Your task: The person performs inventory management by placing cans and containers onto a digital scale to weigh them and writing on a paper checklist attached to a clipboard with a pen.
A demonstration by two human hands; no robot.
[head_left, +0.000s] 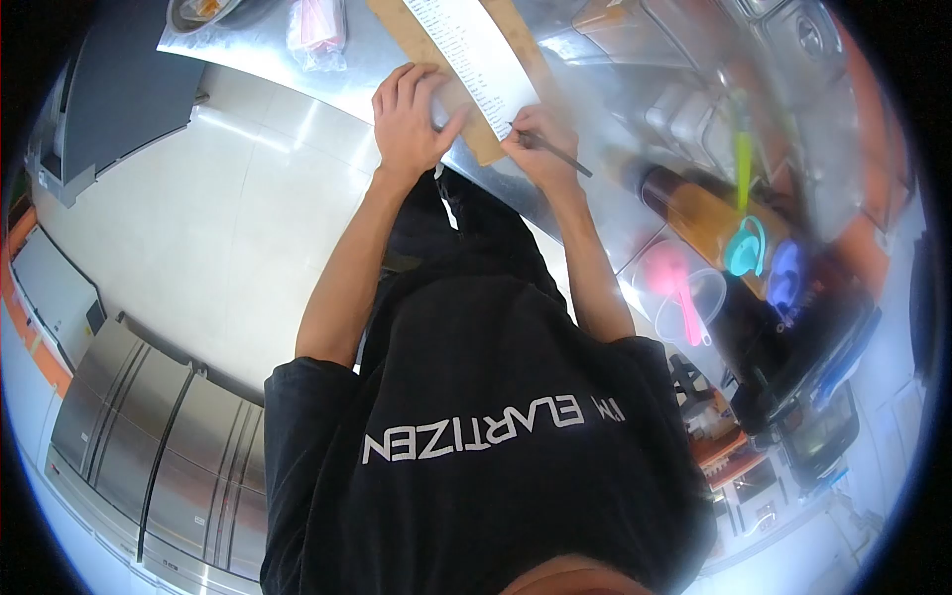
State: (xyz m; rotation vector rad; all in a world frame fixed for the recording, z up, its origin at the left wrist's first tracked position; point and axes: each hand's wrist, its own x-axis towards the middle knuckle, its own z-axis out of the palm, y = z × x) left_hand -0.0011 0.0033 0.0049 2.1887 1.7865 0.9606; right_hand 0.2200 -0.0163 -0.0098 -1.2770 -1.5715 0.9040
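A long white paper strip (471, 55) with lines of handwriting lies on a brown board (412, 35) on the steel counter (367, 84). My right hand (543, 147) pinches a dark pen (563, 159), its tip at the lower right end of the strip. To the left of the paper, my left hand (415, 119) rests at the counter's edge and the board, fingers spread. Something pale and rounded shows between its thumb and forefinger; I cannot make out what it is or whether the hand grips it.
A plastic bag with pink items (317, 30) and a metal bowl (203, 12) sit at the upper left. On the right are a clear container (659, 312) with a pink scoop (674, 278), bottles with teal (744, 248) and purple lids (785, 273), and a green utensil (743, 164).
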